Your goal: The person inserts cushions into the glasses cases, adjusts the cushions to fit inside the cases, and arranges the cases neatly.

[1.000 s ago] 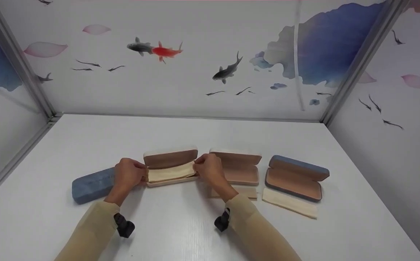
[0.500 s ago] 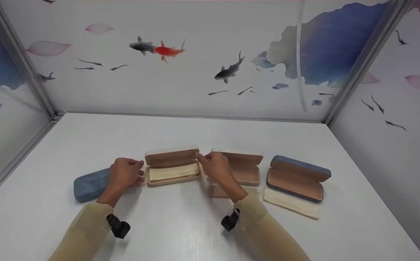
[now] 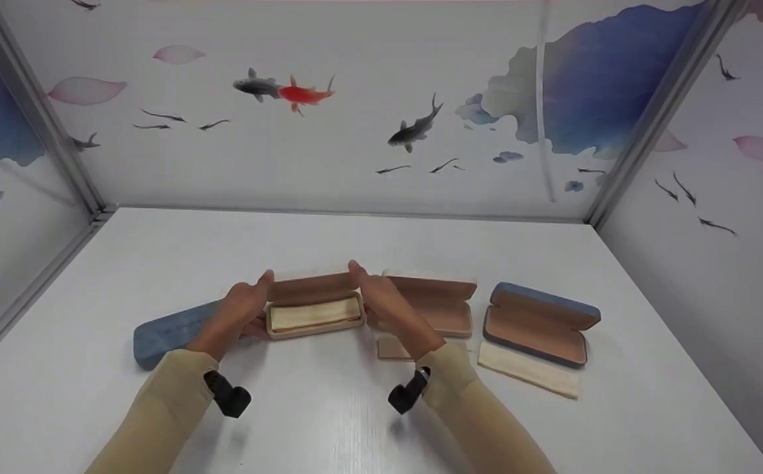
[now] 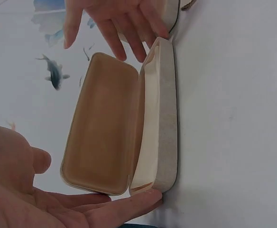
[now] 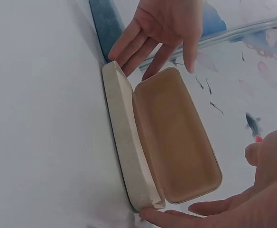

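A light-coloured glasses case (image 3: pixel 314 288) stands with its lid raised, brown inside. A folded cream cloth (image 3: pixel 315 315) lies in its base. My left hand (image 3: pixel 239 311) is at the left end of this case; in the left wrist view its straight fingers (image 4: pixel 133 204) touch the end, thumb raised. On the other end is my right hand (image 3: pixel 391 306), its extended fingers (image 5: pixel 171 217) against the base corner in the right wrist view. Both hands hold nothing in a grip. A blue glasses case (image 3: pixel 174 332), lid down, lies partly behind my left forearm.
To the right, another light case (image 3: pixel 444 316) and a blue case (image 3: pixel 536 329) stand with lids up, brown inside. In front of them lie a tan folded cloth (image 3: pixel 394 349) and a cream cloth (image 3: pixel 529 370). Printed panels (image 3: pixel 355 178) enclose the white table (image 3: pixel 328 408).
Both hands pinched the cream cloth's ends, then let go of it, leaving it in the case. Now they have come in to the case's two ends, thumbs up.
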A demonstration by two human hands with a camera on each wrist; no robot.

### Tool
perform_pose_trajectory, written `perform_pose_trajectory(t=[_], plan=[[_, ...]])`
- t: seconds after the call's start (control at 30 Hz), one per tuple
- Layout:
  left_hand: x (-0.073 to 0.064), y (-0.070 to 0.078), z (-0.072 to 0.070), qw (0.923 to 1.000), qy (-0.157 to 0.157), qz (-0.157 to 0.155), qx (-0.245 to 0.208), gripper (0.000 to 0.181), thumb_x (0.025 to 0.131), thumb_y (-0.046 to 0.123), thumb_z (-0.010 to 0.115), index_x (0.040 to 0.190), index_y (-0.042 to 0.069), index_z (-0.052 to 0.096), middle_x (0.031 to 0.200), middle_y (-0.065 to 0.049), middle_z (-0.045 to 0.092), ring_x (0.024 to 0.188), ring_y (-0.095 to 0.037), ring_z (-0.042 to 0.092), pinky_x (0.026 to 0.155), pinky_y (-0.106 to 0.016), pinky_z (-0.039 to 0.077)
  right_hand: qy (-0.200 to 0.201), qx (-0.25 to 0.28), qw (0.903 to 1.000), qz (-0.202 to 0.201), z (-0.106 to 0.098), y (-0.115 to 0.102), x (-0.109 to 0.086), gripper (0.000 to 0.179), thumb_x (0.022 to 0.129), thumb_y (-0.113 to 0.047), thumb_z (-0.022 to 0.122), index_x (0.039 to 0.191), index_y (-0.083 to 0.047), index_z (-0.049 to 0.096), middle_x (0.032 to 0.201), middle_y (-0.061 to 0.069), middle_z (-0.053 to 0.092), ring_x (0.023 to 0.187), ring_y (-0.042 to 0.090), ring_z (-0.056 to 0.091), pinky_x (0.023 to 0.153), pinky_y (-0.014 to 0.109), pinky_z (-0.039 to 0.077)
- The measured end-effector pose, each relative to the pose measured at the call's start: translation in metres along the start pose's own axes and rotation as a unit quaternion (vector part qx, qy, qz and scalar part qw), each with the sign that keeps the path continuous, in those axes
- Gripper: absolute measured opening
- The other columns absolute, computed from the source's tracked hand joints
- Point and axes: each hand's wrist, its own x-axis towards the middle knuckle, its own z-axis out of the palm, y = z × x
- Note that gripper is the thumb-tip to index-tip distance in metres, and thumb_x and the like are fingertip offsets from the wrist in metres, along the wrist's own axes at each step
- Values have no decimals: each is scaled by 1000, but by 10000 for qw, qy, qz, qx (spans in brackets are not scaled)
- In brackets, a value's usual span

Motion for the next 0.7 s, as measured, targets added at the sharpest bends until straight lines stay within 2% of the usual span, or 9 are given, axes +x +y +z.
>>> perform_pose_trajectory(t=[0.07, 0.1, 0.17, 0.27, 0.37, 0.47, 0.57, 0.67, 0.7], plan=[[1, 1, 0, 9999, 18, -19, -109, 84, 106, 53, 28, 152, -16, 12, 135, -39, 47, 116, -44, 63, 86, -42, 59, 56, -16, 10000, 17, 2, 0, 1, 76, 102, -62, 36, 134, 4, 53, 123, 18, 60, 116, 27, 56, 108, 48, 43], [2, 1, 0, 9999, 28, -8, -126, 84, 106, 52, 29, 152, -16, 12, 137, -39, 46, 117, -45, 62, 87, -43, 59, 76, -43, 10000, 13, 2, 0, 1, 72, 102, -62, 36, 117, 4, 60, 101, 14, 63, 98, 23, 58, 99, 46, 46], [4, 1, 0, 9998, 68, -16, -171, 84, 106, 51, 31, 152, -16, 12, 138, -39, 45, 119, -47, 60, 90, -45, 58, 153, -135, 9998, 1, 4, 0, 3, 65, 103, -62, 36, 85, -2, 57, 68, 3, 51, 66, 15, 47, 78, 38, 47], [6, 1, 0, 9998, 197, 27, -63, 83, 106, 50, 33, 151, -17, 15, 138, -39, 45, 119, -47, 60, 90, -47, 57, 374, -273, 9988, -151, 7, 0, 5, 59, 103, -59, 38, 66, -14, 44, 52, -5, 32, 48, 10, 26, 54, 29, 34], [7, 1, 0, 9994, 336, 49, 80, 81, 106, 49, 35, 150, -17, 19, 136, -40, 48, 116, -47, 61, 89, -47, 57, 639, -487, 9962, -327, 9, -2, 5, 58, 104, -57, 39, 64, -16, 41, 54, -5, 35, 46, 8, 27, 46, 25, 29], [7, 2, 1, 9989, 414, 77, 205, 80, 106, 48, 36, 150, -17, 21, 134, -39, 49, 114, -46, 61, 89, -48, 56, 879, -663, 9932, -375, 11, -5, 7, 57, 103, -57, 41, 69, -12, 50, 63, 0, 47, 50, 10, 36, 52, 27, 39], [7, 3, 0, 9994, 347, -7, 51, 82, 105, 50, 37, 151, -15, 20, 133, -39, 50, 113, -45, 62, 87, -45, 58, 1065, -852, 9897, -440, 13, -4, 7, 61, 103, -56, 43, 96, 1, 65, 92, 12, 65, 72, 19, 56, 72, 34, 52], [7, 4, -2, 9993, 225, -139, -255, 84, 104, 53, 39, 152, -13, 17, 131, -38, 52, 110, -43, 65, 82, -41, 60, 1237, -930, 9867, -498, 13, -2, 9, 70, 102, -56, 45, 126, 9, 61, 123, 22, 65, 103, 29, 62, 95, 44, 53], [8, 3, -2, 9989, 193, -197, -382, 85, 104, 53, 40, 153, -12, 17, 130, -37, 52, 109, -43, 66, 81, -40, 61, 1238, -899, 9870, -497, 13, -2, 9, 70, 102, -56, 45, 126, 9, 60, 121, 23, 66, 104, 30, 62, 94, 45, 53]])
